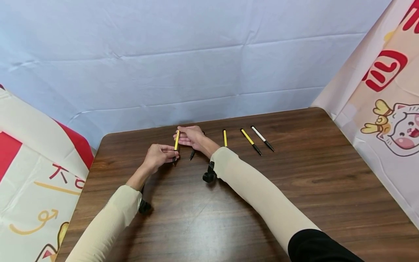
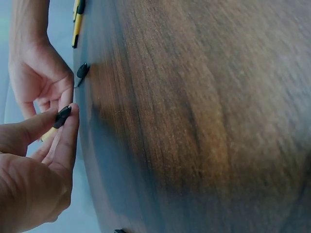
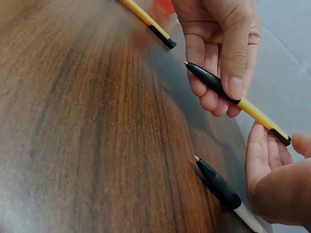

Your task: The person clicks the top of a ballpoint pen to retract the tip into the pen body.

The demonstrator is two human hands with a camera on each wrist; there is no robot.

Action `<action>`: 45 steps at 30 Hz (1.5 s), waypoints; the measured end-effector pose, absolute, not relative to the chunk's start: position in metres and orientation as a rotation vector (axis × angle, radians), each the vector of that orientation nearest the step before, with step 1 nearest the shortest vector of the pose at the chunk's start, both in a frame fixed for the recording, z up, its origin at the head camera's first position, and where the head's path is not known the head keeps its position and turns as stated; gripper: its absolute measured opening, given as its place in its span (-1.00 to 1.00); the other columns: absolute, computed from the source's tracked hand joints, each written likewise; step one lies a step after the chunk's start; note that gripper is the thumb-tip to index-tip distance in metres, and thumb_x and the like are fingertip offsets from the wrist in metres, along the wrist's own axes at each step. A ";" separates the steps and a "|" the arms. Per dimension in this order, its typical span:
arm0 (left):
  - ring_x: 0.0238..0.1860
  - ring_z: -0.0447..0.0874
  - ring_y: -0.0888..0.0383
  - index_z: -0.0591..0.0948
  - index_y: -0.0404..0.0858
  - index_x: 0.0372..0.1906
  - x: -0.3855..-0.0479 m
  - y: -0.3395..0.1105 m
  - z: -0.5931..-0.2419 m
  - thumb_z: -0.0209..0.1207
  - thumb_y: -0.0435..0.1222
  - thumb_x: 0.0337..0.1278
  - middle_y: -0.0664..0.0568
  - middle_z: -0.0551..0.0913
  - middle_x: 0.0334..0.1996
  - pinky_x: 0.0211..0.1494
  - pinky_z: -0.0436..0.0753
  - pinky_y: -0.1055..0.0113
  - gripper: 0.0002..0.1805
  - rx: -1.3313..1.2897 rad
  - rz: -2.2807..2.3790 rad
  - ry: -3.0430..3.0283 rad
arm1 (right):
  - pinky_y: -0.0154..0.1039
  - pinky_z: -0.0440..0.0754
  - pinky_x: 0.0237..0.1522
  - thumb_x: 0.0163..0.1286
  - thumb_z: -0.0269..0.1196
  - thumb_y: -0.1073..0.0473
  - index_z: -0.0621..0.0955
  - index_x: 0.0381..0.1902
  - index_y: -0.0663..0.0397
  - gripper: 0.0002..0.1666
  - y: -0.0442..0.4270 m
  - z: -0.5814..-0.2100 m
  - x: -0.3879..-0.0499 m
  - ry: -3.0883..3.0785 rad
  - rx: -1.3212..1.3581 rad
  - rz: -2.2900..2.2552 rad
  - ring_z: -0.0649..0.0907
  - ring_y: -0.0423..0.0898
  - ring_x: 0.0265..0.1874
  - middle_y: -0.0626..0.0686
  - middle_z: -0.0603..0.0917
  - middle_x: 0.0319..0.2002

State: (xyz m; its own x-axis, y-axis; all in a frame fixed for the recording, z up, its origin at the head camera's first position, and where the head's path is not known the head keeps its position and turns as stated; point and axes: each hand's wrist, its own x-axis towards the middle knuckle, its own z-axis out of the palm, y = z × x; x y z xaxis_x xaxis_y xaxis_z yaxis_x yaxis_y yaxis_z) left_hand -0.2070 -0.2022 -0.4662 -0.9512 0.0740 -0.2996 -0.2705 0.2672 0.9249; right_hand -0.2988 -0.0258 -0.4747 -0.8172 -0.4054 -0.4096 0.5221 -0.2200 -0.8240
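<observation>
A yellow ballpoint pen (image 3: 257, 115) with a black grip is held between both hands above the table. My left hand (image 1: 156, 157) pinches its black grip (image 3: 209, 80) between thumb and fingers, the tip pointing toward me. At the opposite, clicker end, my right hand (image 1: 193, 137) has its thumb against the end and its fingers (image 3: 260, 150) along the barrel. Below the right hand lies a white pen with a black grip (image 3: 221, 184), partly hidden from the head view. Another yellow pen (image 3: 148, 22) shows past the left hand in the right wrist view.
Right of the hands, a yellow pen (image 1: 224, 137) is partly covered by the right forearm. Farther right lie another yellow pen (image 1: 250, 141) and a white pen (image 1: 262, 138). The wooden table (image 1: 314, 160) ends at a pale cloth backdrop (image 1: 203, 72).
</observation>
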 end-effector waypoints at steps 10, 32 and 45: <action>-0.21 0.88 0.11 0.65 -0.65 0.12 -0.205 -0.202 -0.470 0.31 -0.49 0.40 -0.22 0.84 -0.18 -0.07 0.83 0.29 -0.68 -0.190 1.800 2.194 | -0.13 0.71 0.24 0.68 0.19 0.00 0.59 0.33 0.39 -0.43 -0.024 -0.471 -0.298 1.373 0.144 -2.053 0.71 0.13 0.25 0.26 0.76 0.13; -0.23 0.88 0.15 0.60 -0.67 0.19 -0.203 -0.198 -0.467 0.28 -0.47 0.44 -0.29 0.82 -0.11 -0.10 0.82 0.36 -0.63 -0.169 1.829 2.143 | -0.04 0.72 0.23 0.70 0.13 0.18 0.50 0.48 0.22 -0.51 -0.018 -0.476 -0.300 1.436 0.071 -2.067 0.78 0.12 0.13 0.29 0.74 0.16; -0.23 0.87 0.18 0.61 -0.65 0.20 -0.204 -0.198 -0.464 0.25 -0.47 0.47 -0.20 0.84 -0.12 -0.11 0.82 0.35 -0.64 -0.192 1.839 2.148 | -0.01 0.69 0.28 0.54 0.29 0.37 0.51 0.48 0.22 -0.42 -0.018 -0.476 -0.298 1.459 -0.019 -2.076 0.76 0.15 0.16 0.27 0.77 0.12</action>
